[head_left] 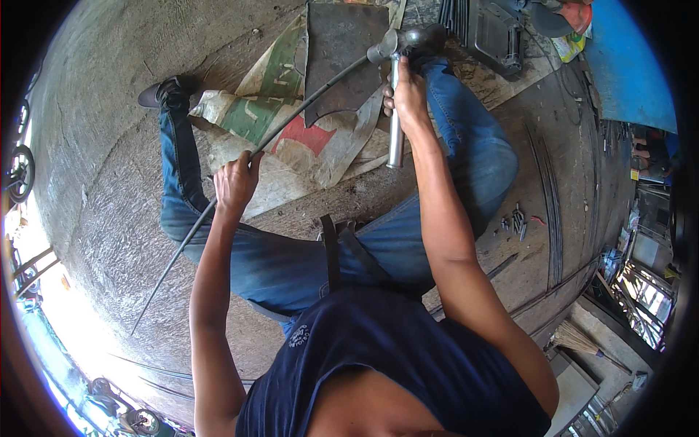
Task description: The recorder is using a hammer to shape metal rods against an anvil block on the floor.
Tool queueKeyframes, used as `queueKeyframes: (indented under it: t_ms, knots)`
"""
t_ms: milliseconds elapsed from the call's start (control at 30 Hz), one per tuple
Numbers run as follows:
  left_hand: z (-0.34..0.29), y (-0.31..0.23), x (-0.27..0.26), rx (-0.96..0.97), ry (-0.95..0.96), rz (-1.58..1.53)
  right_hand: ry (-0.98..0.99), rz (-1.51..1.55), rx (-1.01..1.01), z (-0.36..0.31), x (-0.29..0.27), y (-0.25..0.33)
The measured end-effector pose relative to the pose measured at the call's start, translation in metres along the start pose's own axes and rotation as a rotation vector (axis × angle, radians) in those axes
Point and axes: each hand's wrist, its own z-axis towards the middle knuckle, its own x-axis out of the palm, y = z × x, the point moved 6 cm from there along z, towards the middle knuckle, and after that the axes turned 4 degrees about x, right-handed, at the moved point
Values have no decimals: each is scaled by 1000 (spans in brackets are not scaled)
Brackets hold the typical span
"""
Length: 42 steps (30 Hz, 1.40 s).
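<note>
My left hand [234,182] is closed around a long, thin dark metal rod [306,102]. The rod slants from the lower left up to the hammer head, where its far end is partly hidden. My right hand [409,93] grips a hammer [395,146] by its shiny metal handle, just below the head. The head lies over or against the rod's far end; whether they touch I cannot tell. Beneath the rod is a dark flat metal sheet [342,36], lying on a worn sack [251,116] with green and red print, between my legs.
Several long rods [551,218] lie on the floor at the right, near small metal pieces [518,223]. A dark metal device [495,36] stands at the far right, before a blue panel [630,65]. A broom [577,338] lies at the lower right.
</note>
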Motion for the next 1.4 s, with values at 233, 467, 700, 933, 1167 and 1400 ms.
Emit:
queueKeyframes:
  t_ms: [233,467,700,933,1167,1400]
  knots:
    - [7,12,10,14,14,-30,-19,-73,-74,1,6,3]
    - [5,13,12,6,-11,-100,-77,-163,-152,4,15,16]
    - [11,8,9,-103,156,-168,-129,-549,-362,35,27,8]
    - [12,14,15,-138,253,-175,67,-245,-11,19,24,19]
    - [6,17,14,-144,215,-135,-327,22,-704,-110,24,216]
    - [17,9,15,-90,226,-130,-349,-1027,-582,34,23,20]
